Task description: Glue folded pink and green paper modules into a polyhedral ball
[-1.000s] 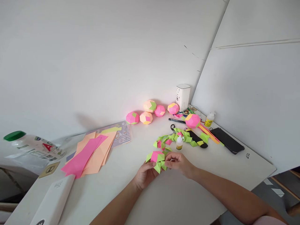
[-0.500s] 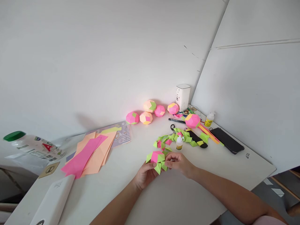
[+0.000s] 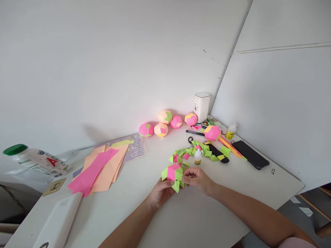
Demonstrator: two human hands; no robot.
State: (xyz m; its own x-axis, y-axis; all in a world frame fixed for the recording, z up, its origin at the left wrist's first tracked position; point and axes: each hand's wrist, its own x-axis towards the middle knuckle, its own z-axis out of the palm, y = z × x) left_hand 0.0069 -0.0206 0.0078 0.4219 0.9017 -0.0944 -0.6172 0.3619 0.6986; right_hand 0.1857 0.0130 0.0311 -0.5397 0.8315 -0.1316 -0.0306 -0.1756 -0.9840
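Note:
A partly built folded-paper ball [image 3: 173, 173], pink on top with green flaps sticking out round it, is held above the white table. My left hand [image 3: 162, 193] grips it from below and the left, thumb on its near side. The fingers of my right hand [image 3: 198, 179] are pinched at its right edge, on a green flap as far as I can see; the fingertips are partly hidden. Just beyond stands a small glue bottle [image 3: 198, 158] with a white cap. Loose folded green paper pieces [image 3: 204, 150] and a few pink ones lie in a curved heap behind it.
Several finished paper balls [image 3: 161, 130] sit along the wall. Pink and peach paper sheets [image 3: 99, 170] lie at left, near a white bottle with a green cap [image 3: 38, 161] and a white device [image 3: 59, 220]. At right are a black phone [image 3: 250, 155], another glue bottle [image 3: 231, 131] and a marker [image 3: 195, 133].
The paper ball has turned and tilted slightly in my hands, and its pink top now faces me at another angle. Both hands stay in nearly the same place.

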